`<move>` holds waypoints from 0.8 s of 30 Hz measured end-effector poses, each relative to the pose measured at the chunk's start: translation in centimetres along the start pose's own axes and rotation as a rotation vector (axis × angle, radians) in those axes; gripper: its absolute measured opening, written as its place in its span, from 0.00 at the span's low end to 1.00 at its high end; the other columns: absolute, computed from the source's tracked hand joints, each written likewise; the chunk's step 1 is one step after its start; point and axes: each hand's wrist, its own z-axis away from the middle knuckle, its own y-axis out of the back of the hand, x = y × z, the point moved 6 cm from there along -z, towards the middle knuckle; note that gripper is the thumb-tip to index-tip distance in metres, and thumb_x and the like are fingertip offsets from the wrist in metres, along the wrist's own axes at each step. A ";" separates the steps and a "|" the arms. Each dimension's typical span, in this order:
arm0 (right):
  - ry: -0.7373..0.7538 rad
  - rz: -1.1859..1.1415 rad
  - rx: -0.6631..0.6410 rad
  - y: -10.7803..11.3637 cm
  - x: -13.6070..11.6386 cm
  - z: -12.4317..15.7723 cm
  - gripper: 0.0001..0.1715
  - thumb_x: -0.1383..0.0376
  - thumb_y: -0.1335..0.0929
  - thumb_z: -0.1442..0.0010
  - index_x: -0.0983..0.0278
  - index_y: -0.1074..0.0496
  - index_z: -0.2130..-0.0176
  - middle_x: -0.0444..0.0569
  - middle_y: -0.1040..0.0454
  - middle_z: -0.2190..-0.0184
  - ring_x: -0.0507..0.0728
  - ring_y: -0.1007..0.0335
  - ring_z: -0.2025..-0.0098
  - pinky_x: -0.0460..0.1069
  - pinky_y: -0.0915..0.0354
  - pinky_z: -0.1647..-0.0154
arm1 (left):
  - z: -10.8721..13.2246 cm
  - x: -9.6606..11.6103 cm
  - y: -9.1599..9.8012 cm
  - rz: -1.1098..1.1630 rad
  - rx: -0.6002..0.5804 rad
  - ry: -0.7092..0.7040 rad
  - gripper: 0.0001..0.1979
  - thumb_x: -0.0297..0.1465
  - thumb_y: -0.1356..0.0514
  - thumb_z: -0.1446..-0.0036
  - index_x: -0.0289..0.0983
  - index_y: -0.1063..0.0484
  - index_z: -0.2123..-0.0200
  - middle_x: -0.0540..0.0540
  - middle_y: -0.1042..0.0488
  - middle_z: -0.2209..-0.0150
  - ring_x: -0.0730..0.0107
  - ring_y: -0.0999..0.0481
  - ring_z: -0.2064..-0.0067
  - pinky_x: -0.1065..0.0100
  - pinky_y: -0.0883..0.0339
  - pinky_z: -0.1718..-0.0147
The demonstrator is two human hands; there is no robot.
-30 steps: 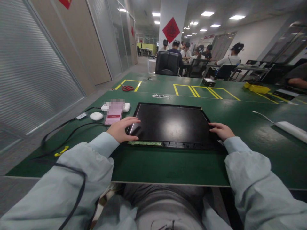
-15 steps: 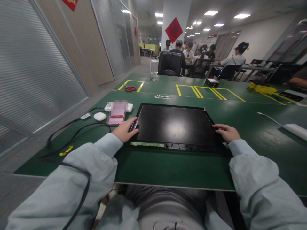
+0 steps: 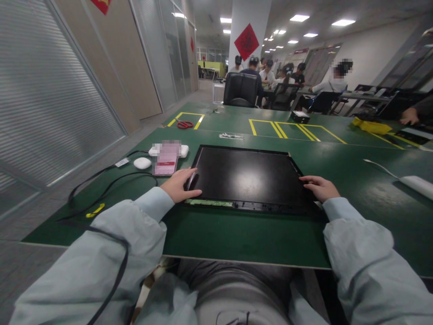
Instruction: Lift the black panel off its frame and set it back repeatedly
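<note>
A black LCD screen panel (image 3: 243, 176) lies face up on the green table (image 3: 246, 237). A green circuit strip (image 3: 209, 203) runs along the left part of its near edge. My left hand (image 3: 177, 185) holds the panel's left side, thumb over the near corner and the index finger farther up the edge. At the opposite side, my right hand (image 3: 320, 187) grips the right edge with fingers bent around the frame. The undersides of both hands are hidden. Left of the panel lie a pink-screened phone (image 3: 165, 164) and a white rounded case (image 3: 142, 163).
Red-handled scissors (image 3: 185, 124) and small white pieces (image 3: 231, 136) lie beyond the panel. A black cable (image 3: 111, 178) crosses the table at left. At right are a white bar with a cord (image 3: 416, 185) and a yellow bag (image 3: 372, 125). Another person's hand (image 3: 409, 116) shows there.
My left thumb has slid a little right and nearer over the panel's corner. My right hand stays put. The other person's hand has come into view at the far right.
</note>
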 end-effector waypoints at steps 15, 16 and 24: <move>-0.050 -0.009 -0.070 -0.1 1.3 -1.0 0.22 0.59 0.21 0.55 0.57 0.09 0.58 0.47 0.21 0.70 0.60 0.27 0.66 0.55 0.31 0.64 | -0.1 1.0 1.2 0.933 0.266 0.147 0.36 0.42 0.18 0.55 0.39 0.17 0.43 0.33 0.15 0.35 0.34 0.22 0.28 0.37 0.36 0.24; -0.049 -0.010 -0.064 -0.2 1.1 -0.9 0.22 0.59 0.22 0.55 0.57 0.09 0.58 0.47 0.21 0.69 0.60 0.27 0.66 0.55 0.31 0.64 | -0.1 0.9 1.2 0.989 0.289 0.165 0.35 0.40 0.18 0.56 0.39 0.17 0.44 0.33 0.15 0.35 0.34 0.22 0.28 0.36 0.35 0.24; -0.007 -0.021 0.020 -0.3 -0.9 0.6 0.19 0.59 0.24 0.57 0.56 0.10 0.63 0.45 0.24 0.72 0.59 0.29 0.68 0.55 0.32 0.64 | 0.1 0.0 0.2 1.208 0.412 0.378 0.24 0.22 0.23 0.56 0.38 0.18 0.53 0.37 0.12 0.42 0.42 0.18 0.31 0.44 0.24 0.31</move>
